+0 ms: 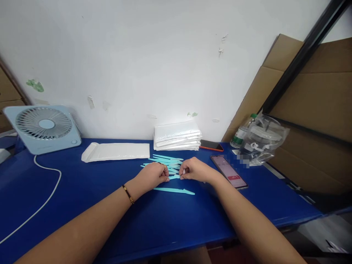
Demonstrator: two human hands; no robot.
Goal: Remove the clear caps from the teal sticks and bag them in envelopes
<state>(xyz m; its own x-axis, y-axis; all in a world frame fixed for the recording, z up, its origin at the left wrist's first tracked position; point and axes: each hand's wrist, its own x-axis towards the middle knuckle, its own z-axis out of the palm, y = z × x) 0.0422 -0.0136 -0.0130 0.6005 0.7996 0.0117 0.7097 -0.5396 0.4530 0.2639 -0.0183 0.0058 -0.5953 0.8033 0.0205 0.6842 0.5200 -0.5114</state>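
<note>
Between my two hands is a teal eyebrow razor [174, 177], most of it hidden by my fingers. My left hand [154, 174] is closed, pinching its handle side. At the other end, the fingertips of my right hand [192, 170] are closed on the razor's head. Just behind my hands lies a loose pile of similar teal razors [167, 160], pointing roughly left to right. Nearer to me, a single razor [173, 190] rests flat on the blue table [165, 223], below my left hand.
Behind the pile stands a stack of white padded envelopes [177, 136]; one more envelope [118, 151] lies left. A fan [45, 126] with a white cable is at far left. Two phones [228, 170], a bottle [240, 135] and a bagged cup [262, 139] are on the right.
</note>
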